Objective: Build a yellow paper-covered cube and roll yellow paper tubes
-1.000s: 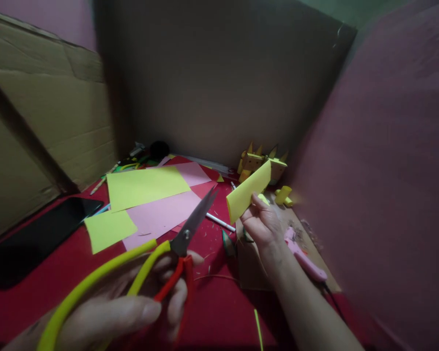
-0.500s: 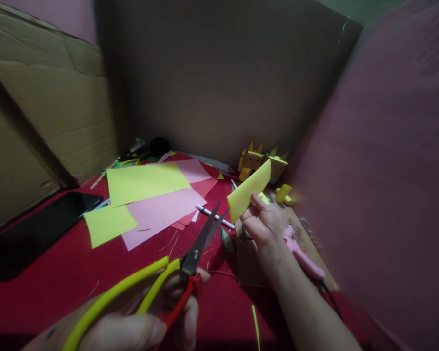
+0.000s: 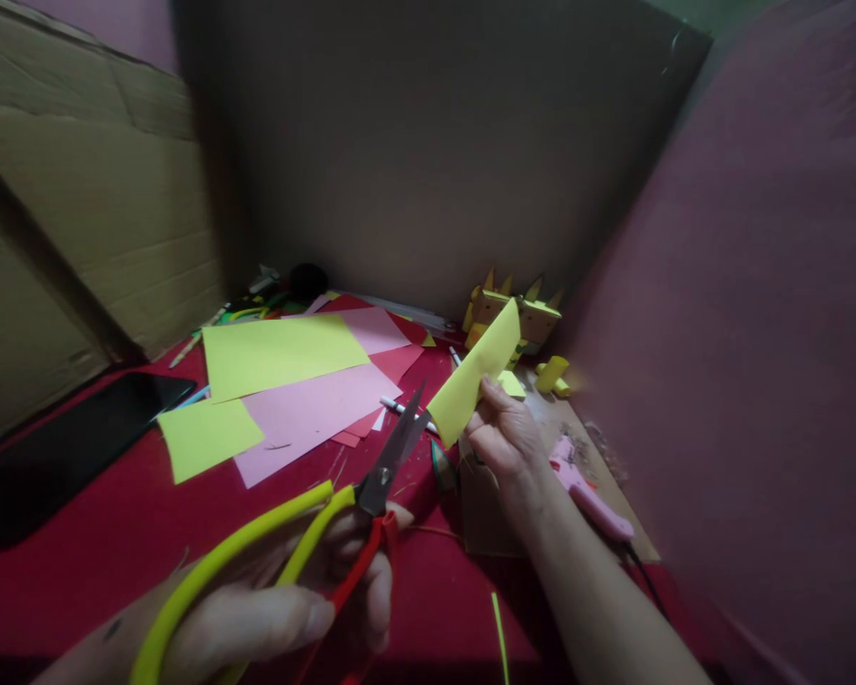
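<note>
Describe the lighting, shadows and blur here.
Head view: dim overall, the grey panel murky and the held yellow paper standing out brightly; head view: a dark shadow on the red cloth beside the right forearm; head view: the pink wall smeared and soft.

Counter [image 3: 428, 618]: overlapping sheets [image 3: 285, 357] left of centre; flat slab [image 3: 71, 457] at left edge. Left hand [image 3: 257, 618], lower left of centre, holding scissors [image 3: 383, 479]; pen [image 3: 391, 405] behind blades. Right hand [image 3: 510, 442], right of centre, holding paper piece [image 3: 475, 376] before box figures [image 3: 540, 323]. Glue gun [image 3: 601, 511] on cardboard [image 3: 491, 523], right. Strip [image 3: 499, 636] at bottom, right of centre.
</note>
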`<move>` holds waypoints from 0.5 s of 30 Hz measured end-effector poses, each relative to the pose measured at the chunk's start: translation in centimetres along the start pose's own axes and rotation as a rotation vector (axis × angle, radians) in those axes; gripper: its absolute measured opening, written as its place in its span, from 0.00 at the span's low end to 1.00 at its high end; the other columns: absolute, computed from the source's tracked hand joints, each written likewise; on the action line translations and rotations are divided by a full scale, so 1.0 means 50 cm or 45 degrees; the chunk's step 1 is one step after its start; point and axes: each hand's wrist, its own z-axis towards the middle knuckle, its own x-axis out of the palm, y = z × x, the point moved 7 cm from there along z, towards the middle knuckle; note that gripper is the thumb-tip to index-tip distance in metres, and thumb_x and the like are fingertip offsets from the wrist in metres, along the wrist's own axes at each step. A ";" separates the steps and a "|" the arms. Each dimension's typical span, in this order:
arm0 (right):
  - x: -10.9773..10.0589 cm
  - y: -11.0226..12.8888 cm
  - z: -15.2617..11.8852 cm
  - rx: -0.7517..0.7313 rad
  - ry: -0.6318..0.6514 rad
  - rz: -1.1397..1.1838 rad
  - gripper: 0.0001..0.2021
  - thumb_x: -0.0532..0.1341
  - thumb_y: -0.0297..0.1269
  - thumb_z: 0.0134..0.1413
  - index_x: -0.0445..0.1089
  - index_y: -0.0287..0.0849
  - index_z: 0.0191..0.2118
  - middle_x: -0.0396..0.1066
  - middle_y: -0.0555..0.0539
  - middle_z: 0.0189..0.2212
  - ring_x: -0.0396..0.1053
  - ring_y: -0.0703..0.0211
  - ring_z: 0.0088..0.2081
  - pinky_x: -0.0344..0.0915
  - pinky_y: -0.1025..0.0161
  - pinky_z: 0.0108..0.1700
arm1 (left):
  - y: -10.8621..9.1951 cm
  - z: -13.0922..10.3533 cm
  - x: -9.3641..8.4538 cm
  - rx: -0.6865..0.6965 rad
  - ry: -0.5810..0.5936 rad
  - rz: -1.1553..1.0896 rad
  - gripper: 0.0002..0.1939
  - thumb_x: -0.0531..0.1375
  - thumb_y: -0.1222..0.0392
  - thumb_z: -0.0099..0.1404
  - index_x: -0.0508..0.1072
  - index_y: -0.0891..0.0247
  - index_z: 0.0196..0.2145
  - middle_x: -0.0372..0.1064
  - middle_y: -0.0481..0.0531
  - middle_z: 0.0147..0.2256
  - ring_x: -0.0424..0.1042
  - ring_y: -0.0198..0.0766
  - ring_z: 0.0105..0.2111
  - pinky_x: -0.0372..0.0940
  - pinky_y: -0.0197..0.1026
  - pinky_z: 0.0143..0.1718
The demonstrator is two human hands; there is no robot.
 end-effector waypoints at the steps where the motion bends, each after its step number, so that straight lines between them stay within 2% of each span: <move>1: 0.002 0.000 -0.001 0.001 0.004 0.003 0.15 0.58 0.17 0.58 0.73 0.44 0.43 0.79 0.54 0.25 0.79 0.60 0.34 0.73 0.52 0.54 | 0.000 0.002 0.001 0.016 0.014 -0.012 0.37 0.63 0.58 0.57 0.63 0.45 0.64 0.79 0.56 0.39 0.77 0.55 0.40 0.72 0.54 0.42; 7: 0.005 -0.001 -0.002 -0.025 0.063 -0.035 0.13 0.60 0.17 0.55 0.73 0.44 0.38 0.77 0.55 0.23 0.79 0.61 0.33 0.73 0.53 0.54 | -0.005 0.007 0.003 0.176 0.093 -0.047 0.35 0.61 0.63 0.59 0.63 0.60 0.64 0.79 0.58 0.39 0.78 0.52 0.38 0.72 0.54 0.43; 11: 0.005 -0.003 -0.002 -0.015 0.084 -0.027 0.13 0.58 0.18 0.57 0.72 0.44 0.37 0.77 0.55 0.23 0.79 0.61 0.32 0.73 0.53 0.53 | -0.007 0.009 0.001 0.253 0.128 -0.053 0.34 0.58 0.69 0.59 0.63 0.61 0.63 0.79 0.54 0.40 0.77 0.47 0.39 0.72 0.51 0.44; 15: 0.008 -0.005 -0.002 -0.014 0.123 -0.062 0.13 0.58 0.18 0.58 0.72 0.44 0.40 0.78 0.54 0.24 0.79 0.61 0.32 0.74 0.54 0.52 | -0.010 0.013 -0.001 0.301 0.144 -0.070 0.29 0.57 0.73 0.59 0.68 0.65 0.59 0.79 0.57 0.39 0.78 0.47 0.38 0.74 0.46 0.42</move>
